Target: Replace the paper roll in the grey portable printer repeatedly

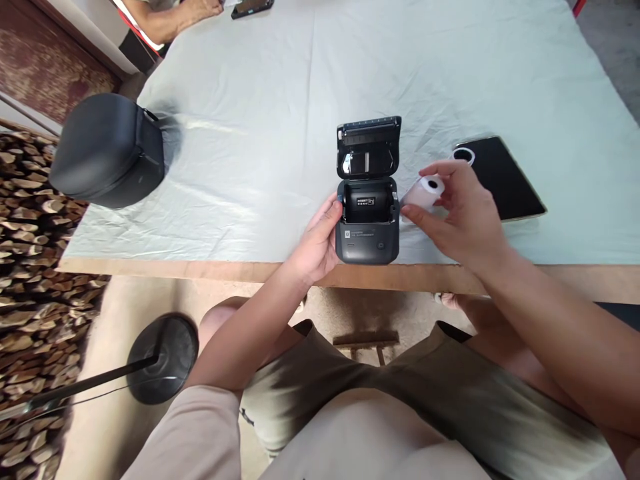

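Observation:
A small dark label printer (367, 240) stands near the table's front edge with its lid (369, 147) swung up. Its roll compartment (367, 202) faces me and holds no roll; printed white marks show inside. My left hand (323, 237) grips the printer's left side, thumb on its upper edge. Just to the right of the printer, my right hand (465, 207) pinches a white paper roll (421, 195) between thumb and fingers, its dark core hole showing. Behind that hand a white ring (463, 156) lies at the corner of a black tablet (507, 177).
A rounded black case (107, 150) sits at the table's left. At the far side are another person's arm (165, 23) and a dark phone (251, 7). A pale cloth (260, 80) covers the table. Below left are a round black stand base (163, 357) and stacked firewood (40, 300).

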Motion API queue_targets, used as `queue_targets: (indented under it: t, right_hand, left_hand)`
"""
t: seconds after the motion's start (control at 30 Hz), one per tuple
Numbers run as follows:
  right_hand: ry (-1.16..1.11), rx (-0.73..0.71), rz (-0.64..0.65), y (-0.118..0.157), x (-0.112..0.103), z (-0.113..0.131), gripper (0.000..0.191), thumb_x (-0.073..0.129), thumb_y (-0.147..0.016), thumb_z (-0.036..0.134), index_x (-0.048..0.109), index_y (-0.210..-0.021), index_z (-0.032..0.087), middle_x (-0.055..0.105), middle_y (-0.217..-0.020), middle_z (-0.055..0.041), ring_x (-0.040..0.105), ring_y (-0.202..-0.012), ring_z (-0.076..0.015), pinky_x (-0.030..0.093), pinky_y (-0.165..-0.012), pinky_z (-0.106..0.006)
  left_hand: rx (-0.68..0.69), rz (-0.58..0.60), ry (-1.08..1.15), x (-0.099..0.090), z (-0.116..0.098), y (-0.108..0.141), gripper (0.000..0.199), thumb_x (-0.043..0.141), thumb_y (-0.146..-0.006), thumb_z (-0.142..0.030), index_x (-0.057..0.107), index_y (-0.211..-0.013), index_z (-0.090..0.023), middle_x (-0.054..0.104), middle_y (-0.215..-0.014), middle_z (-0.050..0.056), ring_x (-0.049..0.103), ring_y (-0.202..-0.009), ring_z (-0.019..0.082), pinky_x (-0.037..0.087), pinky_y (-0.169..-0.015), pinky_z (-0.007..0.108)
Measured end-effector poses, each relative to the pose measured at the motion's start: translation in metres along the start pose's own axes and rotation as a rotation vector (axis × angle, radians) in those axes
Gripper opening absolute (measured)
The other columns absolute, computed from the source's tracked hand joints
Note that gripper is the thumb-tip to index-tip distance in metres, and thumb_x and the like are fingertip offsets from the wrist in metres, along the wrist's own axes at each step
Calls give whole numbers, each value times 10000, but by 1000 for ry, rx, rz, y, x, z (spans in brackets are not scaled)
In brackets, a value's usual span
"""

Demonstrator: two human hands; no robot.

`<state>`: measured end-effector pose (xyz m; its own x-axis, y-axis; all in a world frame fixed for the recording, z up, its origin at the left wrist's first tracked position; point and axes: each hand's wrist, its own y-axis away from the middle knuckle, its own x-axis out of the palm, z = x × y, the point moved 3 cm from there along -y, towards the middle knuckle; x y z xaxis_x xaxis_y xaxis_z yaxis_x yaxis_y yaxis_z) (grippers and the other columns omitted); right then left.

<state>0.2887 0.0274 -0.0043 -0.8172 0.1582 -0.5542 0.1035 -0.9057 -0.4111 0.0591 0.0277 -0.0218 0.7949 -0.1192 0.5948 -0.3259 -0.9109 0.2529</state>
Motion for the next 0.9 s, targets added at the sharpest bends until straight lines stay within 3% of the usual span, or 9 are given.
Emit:
queue_targets:
  t: [0.17,0.27,0.37,0.47,0.57,0.7,0.77,0.83,0.9]
  right_hand:
    - [165,-54,81,7,14,-7,317,682,-882,303,682,-1193,244,718,-789,-13,615,-609,-191,488,-591,-334]
    - [240,-144,34,7,13,0,298,637,-935,316,708,-1212,232,767,-871,-43,668,-655,-203,518,-606,-340]
    - [285,-230,-96,0,-8,6,300,618,-997,384,693,-1233,216,790,-1090,-106,764,-897,-244,603,-732,-378]
    - [379,-249,-282,-13,-39,-5,267,616,-950,293,662,-1197,202,731,-1137,-132,754,-996,-269,619,-790,-415]
    - [518,-86,-281,-27,-55,-30,427,684,-873,278,608,-1282,183,641,-1273,-174,719,-1144,-328,613,-948,-520]
    - [677,319,-38,-33,-48,-54,619,760,-888,342,580,-1462,195,569,-1461,-231,630,-1375,-402,518,-1176,-615]
    - [691,355,18,-31,-40,-53,546,698,-948,363,599,-1477,273,609,-1444,-199,672,-1290,-369,551,-1129,-584]
    - [648,281,17,-31,-32,-48,451,661,-973,368,632,-1423,345,669,-1343,-156,707,-1114,-325,588,-1003,-521]
    - [613,239,-7,-32,-26,-46,395,717,-944,373,662,-1334,344,705,-1223,-136,690,-992,-302,567,-886,-470]
  left_hand:
    - [2,15,-14,1,0,1,337,699,-1047,-451,724,-1311,-243,839,-1153,45,822,-955,213,653,-801,310]
    - [7,25,-18,0,0,1,333,704,-1045,-454,732,-1303,-246,840,-1156,44,821,-956,211,656,-796,306]
    - [-1,44,-13,-1,1,0,352,724,-1033,-483,746,-1295,-250,838,-1135,36,817,-923,202,647,-751,294]
    - [1,42,-6,-2,2,0,345,713,-1045,-463,740,-1318,-254,836,-1198,37,825,-976,206,647,-736,280]
    - [-1,57,-20,-2,3,0,361,708,-1049,-467,725,-1344,-259,831,-1269,44,834,-1050,230,656,-733,282]
    - [12,56,-23,-3,3,0,358,740,-1030,-479,739,-1308,-253,830,-1292,38,828,-1125,231,685,-835,290]
    - [10,49,-19,-4,3,0,358,754,-1022,-474,745,-1304,-255,835,-1270,32,827,-1128,220,687,-874,289]
    - [5,51,-21,-4,3,-1,355,761,-1017,-474,749,-1303,-264,840,-1239,21,829,-1113,213,686,-869,283]
    - [6,54,-29,-3,2,-1,350,759,-1016,-481,753,-1297,-272,841,-1235,18,830,-1118,219,683,-839,278]
